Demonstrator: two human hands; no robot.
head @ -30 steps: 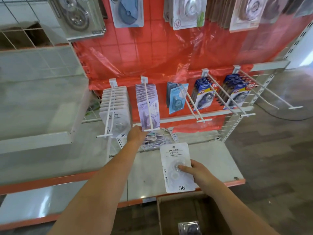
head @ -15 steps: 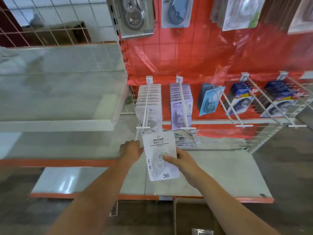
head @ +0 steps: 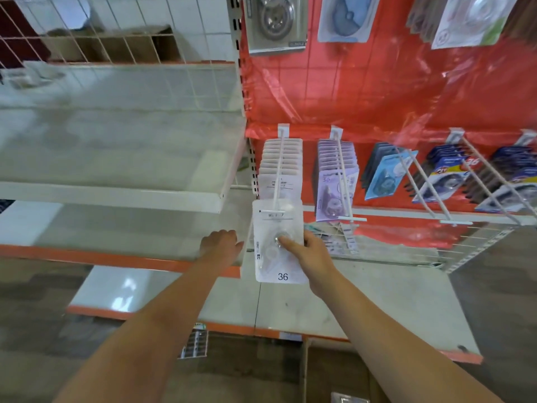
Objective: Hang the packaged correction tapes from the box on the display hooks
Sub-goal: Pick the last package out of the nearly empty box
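Note:
My right hand (head: 312, 251) pinches a white packaged correction tape (head: 277, 242) marked 36, thumb on its clear blister. The pack's top sits at the front tip of the leftmost display hook (head: 277, 170), which carries a row of several identical white packs (head: 280, 161). My left hand (head: 220, 242) hovers just left of the pack with fingers curled loosely, holding nothing. The cardboard box (head: 325, 373) lies at the bottom edge, with one pack (head: 350, 398) partly visible inside.
Purple packs (head: 335, 181) hang on the hook to the right, then blue packs (head: 386, 173) and dark blue ones (head: 447, 175). A white shelf (head: 116, 193) juts out at left. An orange-edged lower shelf (head: 363, 309) lies below the hooks. More packs hang above on the red panel.
My right hand has lifted the white pack up to the tip of the leftmost hook. My left hand moved from near the purple packs down and left, beside the pack.

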